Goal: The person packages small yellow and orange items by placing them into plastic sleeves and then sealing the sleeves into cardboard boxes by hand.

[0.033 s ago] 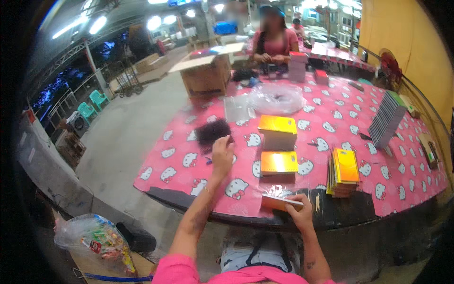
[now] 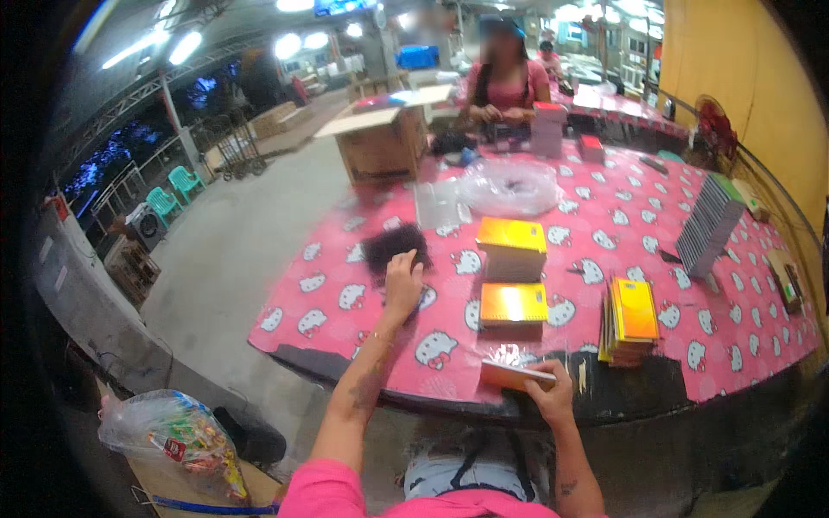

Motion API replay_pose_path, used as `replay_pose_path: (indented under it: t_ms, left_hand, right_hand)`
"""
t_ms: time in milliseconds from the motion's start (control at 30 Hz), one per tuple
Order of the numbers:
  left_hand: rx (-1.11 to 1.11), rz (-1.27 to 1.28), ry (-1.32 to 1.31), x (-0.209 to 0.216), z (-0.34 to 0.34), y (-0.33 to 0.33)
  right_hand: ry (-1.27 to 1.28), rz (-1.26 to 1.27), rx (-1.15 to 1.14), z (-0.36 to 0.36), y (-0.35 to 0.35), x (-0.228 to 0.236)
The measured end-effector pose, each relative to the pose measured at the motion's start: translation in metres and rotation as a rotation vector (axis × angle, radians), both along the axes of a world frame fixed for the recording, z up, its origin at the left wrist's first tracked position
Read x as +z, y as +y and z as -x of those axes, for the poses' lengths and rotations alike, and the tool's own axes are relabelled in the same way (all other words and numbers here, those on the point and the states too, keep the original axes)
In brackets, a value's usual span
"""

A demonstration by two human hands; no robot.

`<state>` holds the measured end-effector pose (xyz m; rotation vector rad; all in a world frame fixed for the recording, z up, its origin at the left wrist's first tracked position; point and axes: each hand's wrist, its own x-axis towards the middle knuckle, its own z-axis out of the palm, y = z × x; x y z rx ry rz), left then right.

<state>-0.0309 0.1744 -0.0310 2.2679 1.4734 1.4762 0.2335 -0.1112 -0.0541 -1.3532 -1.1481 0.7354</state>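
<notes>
The step in hand looks like fetching from the dark pile (image 2: pixel 395 248) on the left of the counter (image 2: pixel 453 375) — the left hand (image 2: pixel 402 283) lies at its near edge, arm extended and fingers curled forward, though whether that grip is pinching a piece cannot be told. The right hand (image 2: pixel 553 394), wrist turned inward, pinches the right end of a thin orange-covered pad (image 2: pixel 509 377) at the counter's near edge, just before a yellow stack (image 2: pixel 513 302). The next move probably calls for a light, clean lift from the pile — pad kept steady.
</notes>
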Motion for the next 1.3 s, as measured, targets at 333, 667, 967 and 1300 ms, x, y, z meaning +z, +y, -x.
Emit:
replay_pose_path:
  t_ms: [333, 667, 967, 1300]
  left_hand:
    - [0.114, -0.204, 0.669, -0.021, 0.030, 0.030]
    - [-0.472, 0.469, -0.394, -0.018, -0.035, -0.160]
    - [-0.591, 0.571, -0.249, -0.013, -0.075, -0.245]
    - [-0.535, 0.439, -0.136, -0.013, -0.083, -0.247]
  right_hand:
    - [0.180, -0.015, 0.187, -0.008, 0.008, -0.012]
    - [0.199, 0.022, 0.179, -0.010, 0.005, -0.009]
    - [0.247, 0.051, 0.319, -0.008, 0.003, 0.005]
    - [0.282, 0.023, 0.398, -0.016, 0.009, -0.005]
